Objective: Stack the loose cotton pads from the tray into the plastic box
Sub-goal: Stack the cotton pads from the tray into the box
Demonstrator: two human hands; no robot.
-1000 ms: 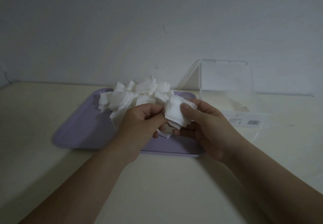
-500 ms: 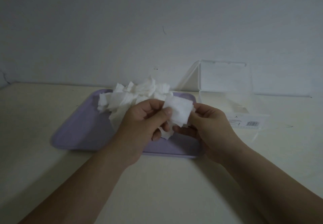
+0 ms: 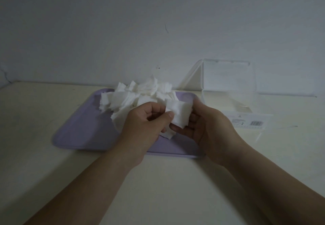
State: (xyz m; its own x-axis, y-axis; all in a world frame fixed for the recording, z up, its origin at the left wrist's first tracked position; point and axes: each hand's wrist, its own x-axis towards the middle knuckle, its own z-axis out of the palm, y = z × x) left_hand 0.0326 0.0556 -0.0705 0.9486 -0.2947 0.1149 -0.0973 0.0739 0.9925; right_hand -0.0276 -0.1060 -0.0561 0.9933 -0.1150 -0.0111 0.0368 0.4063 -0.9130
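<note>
Cotton pads (image 3: 179, 114), a small white bunch of them, are pinched between both hands just above the near half of the tray (image 3: 79, 133). Left hand (image 3: 146, 128) curls in, thumb and fingertips nipping the bunch's left edge. The right hand (image 3: 209, 128) cups the other side, fingers curled under and behind. Beyond them, the loose pile (image 3: 139, 94) heaps on the tray's far half. Further back and to the right, on the table (image 3: 52, 172), the clear plastic box (image 3: 226, 101) stands with its lid (image 3: 226, 77) raised in front of the wall (image 3: 158, 22).
</note>
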